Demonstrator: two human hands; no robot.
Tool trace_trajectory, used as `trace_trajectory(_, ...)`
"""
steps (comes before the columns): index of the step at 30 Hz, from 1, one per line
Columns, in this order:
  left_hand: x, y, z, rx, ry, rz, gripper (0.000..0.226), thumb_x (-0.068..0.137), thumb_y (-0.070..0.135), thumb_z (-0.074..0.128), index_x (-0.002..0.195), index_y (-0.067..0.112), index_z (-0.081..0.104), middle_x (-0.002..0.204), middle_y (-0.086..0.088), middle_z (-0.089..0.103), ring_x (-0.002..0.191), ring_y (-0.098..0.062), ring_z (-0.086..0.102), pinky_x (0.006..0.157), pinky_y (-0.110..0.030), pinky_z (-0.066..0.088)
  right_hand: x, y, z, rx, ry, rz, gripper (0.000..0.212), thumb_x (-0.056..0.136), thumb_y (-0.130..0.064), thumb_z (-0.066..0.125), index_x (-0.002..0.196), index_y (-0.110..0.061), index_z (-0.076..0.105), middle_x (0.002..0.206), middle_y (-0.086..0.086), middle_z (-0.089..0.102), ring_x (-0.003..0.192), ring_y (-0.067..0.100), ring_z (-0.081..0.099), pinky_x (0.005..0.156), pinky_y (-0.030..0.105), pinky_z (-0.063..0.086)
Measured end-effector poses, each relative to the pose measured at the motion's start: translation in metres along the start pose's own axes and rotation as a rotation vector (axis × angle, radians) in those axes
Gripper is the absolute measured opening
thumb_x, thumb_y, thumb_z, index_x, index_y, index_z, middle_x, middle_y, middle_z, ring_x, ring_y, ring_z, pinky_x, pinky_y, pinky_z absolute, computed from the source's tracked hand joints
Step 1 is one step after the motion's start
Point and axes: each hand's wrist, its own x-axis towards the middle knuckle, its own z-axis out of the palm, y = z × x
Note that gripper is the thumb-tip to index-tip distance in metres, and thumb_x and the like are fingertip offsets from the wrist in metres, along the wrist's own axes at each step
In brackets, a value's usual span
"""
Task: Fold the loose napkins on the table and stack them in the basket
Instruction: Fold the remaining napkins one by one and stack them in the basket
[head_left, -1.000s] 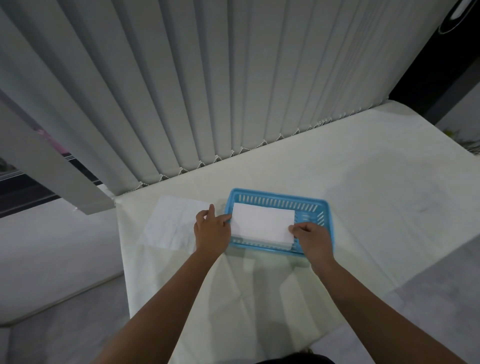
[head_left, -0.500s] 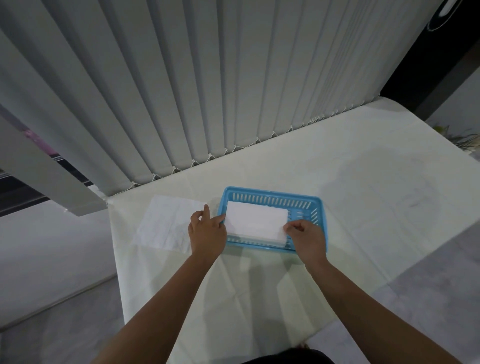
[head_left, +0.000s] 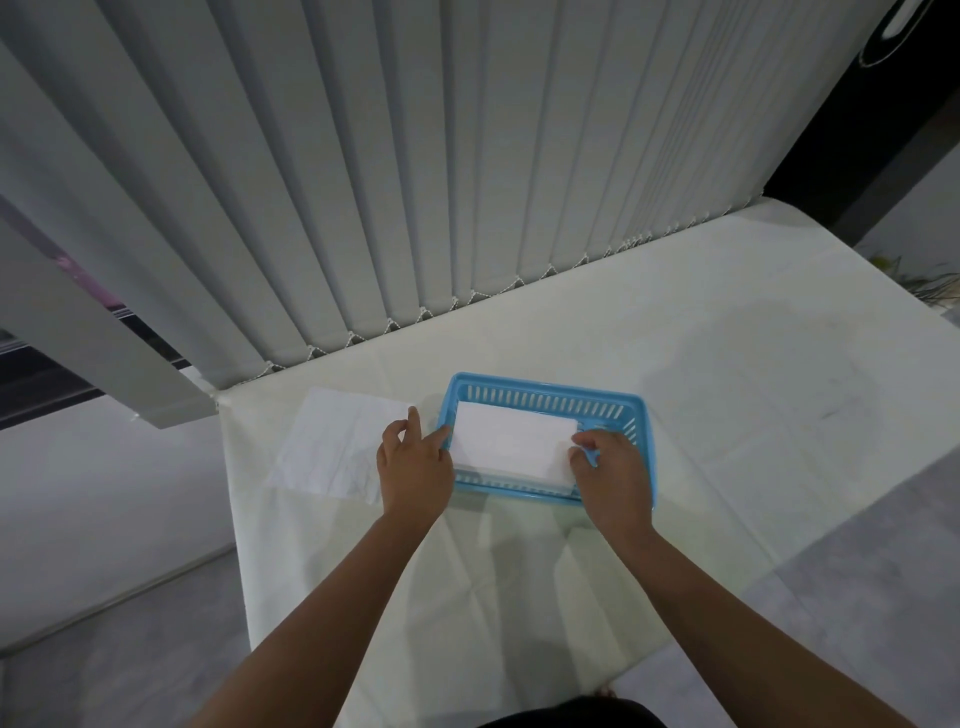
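Note:
A blue slotted basket (head_left: 540, 397) stands on the white-covered table (head_left: 727, 374). A folded white napkin (head_left: 511, 441) lies flat inside it, on top of a stack. My left hand (head_left: 413, 467) is at the basket's left end, thumb reaching over the rim to the napkin's left edge, index finger raised, fingers apart. My right hand (head_left: 613, 475) covers the basket's near right corner, fingers curled on the napkin's right end. A loose, creased, unfolded napkin (head_left: 337, 447) lies flat on the table left of the basket, partly hidden by my left hand.
Grey vertical blinds (head_left: 415, 182) hang along the table's far edge. The table's left edge runs close beside the loose napkin, with grey floor (head_left: 104, 649) beyond it. My forearms cross the near part of the table.
Both hands stay at the ends of the folded napkin in the basket. The view has shifted slightly; the napkin lies a little lower in the basket.

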Motion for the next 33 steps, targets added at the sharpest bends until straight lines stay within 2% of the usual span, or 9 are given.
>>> trace_trajectory(3, -0.004, -0.002, 0.000, -0.070, 0.095, 0.063, 0.043, 0.094, 0.017, 0.042, 0.135, 0.026, 0.049, 0.155, -0.006, 0.029, 0.137, -0.029, 0.027, 0.112, -0.042, 0.027, -0.004, -0.005, 0.005, -0.244, -0.051, -0.211, 0.029, 0.089, -0.022, 0.060, 0.117, -0.021, 0.066, 0.126, -0.001, 0.061, 0.118, 0.026, 0.050, 0.099, 0.040, 0.039)
trace_trajectory(7, -0.006, -0.002, 0.010, -0.009, 0.081, 0.158, 0.040, 0.097, 0.027, 0.041, 0.136, 0.030, 0.048, 0.154, -0.006, 0.032, 0.135, -0.030, 0.032, 0.111, -0.044, 0.032, -0.011, -0.004, 0.015, -0.426, -0.187, -0.264, 0.041, 0.093, -0.031, 0.053, 0.133, -0.026, 0.054, 0.147, -0.005, 0.045, 0.133, 0.027, 0.035, 0.109, 0.044, 0.027)
trace_trajectory(10, -0.004, -0.007, 0.019, 0.054, 0.055, 0.170, 0.039, 0.096, 0.031, 0.044, 0.135, 0.031, 0.049, 0.152, -0.009, 0.035, 0.133, -0.033, 0.037, 0.108, -0.046, 0.036, -0.013, 0.002, 0.018, -0.488, -0.221, -0.270, 0.042, 0.094, -0.034, 0.047, 0.136, -0.028, 0.051, 0.150, -0.006, 0.041, 0.135, 0.027, 0.034, 0.110, 0.044, 0.025)
trace_trajectory(13, -0.003, -0.015, 0.025, 0.071, 0.071, 0.192, 0.040, 0.093, 0.030, 0.050, 0.134, 0.030, 0.051, 0.148, -0.011, 0.042, 0.127, -0.035, 0.045, 0.104, -0.047, 0.041, -0.013, 0.003, 0.018, -0.506, -0.189, -0.290, 0.044, 0.089, -0.037, 0.044, 0.129, -0.026, 0.058, 0.144, -0.003, 0.050, 0.129, 0.030, 0.042, 0.109, 0.049, 0.030)
trace_trajectory(16, -0.005, -0.021, 0.022, 0.005, 0.090, 0.171, 0.043, 0.095, 0.033, 0.037, 0.137, 0.027, 0.047, 0.148, -0.011, 0.042, 0.126, -0.035, 0.046, 0.103, -0.047, 0.041, -0.012, -0.007, 0.018, -0.489, -0.145, -0.321, 0.044, 0.087, -0.037, 0.046, 0.126, -0.024, 0.061, 0.141, -0.002, 0.053, 0.128, 0.031, 0.043, 0.110, 0.051, 0.030)
trace_trajectory(18, -0.006, -0.028, 0.015, -0.065, 0.115, 0.102, 0.050, 0.095, 0.038, 0.025, 0.140, 0.026, 0.043, 0.151, -0.008, 0.038, 0.129, -0.035, 0.041, 0.107, -0.046, 0.037, -0.009, -0.020, 0.022, -0.455, -0.143, -0.373, 0.044, 0.088, -0.037, 0.046, 0.127, -0.025, 0.060, 0.142, -0.003, 0.051, 0.130, 0.030, 0.041, 0.111, 0.050, 0.026)
trace_trajectory(22, -0.007, -0.062, 0.010, -0.218, 0.172, -0.144, 0.043, 0.098, 0.031, 0.041, 0.140, 0.025, 0.042, 0.154, -0.003, 0.032, 0.139, -0.031, 0.028, 0.113, -0.044, 0.026, 0.001, -0.055, 0.045, -0.386, -0.215, -0.472, 0.043, 0.089, -0.035, 0.044, 0.128, -0.024, 0.060, 0.143, -0.001, 0.050, 0.131, 0.030, 0.039, 0.113, 0.045, 0.021)
trace_trajectory(27, -0.007, -0.111, 0.001, -0.227, 0.215, -0.370, 0.046, 0.094, 0.028, 0.050, 0.137, 0.017, 0.046, 0.150, -0.010, 0.039, 0.135, -0.035, 0.034, 0.109, -0.045, 0.031, 0.019, -0.102, 0.089, -0.391, -0.299, -0.626, 0.041, 0.084, -0.028, 0.047, 0.120, -0.022, 0.066, 0.135, 0.001, 0.058, 0.123, 0.032, 0.049, 0.106, 0.047, 0.031)
trace_trajectory(33, 0.003, -0.153, -0.005, -0.251, 0.132, -0.524, 0.055, 0.089, 0.034, 0.055, 0.139, 0.013, 0.041, 0.142, -0.009, 0.046, 0.126, -0.034, 0.041, 0.104, -0.042, 0.037, 0.050, -0.156, 0.145, -0.558, -0.553, -0.783, 0.044, 0.094, -0.026, 0.043, 0.138, -0.025, 0.048, 0.147, -0.004, 0.044, 0.133, 0.023, 0.035, 0.111, 0.038, 0.021)
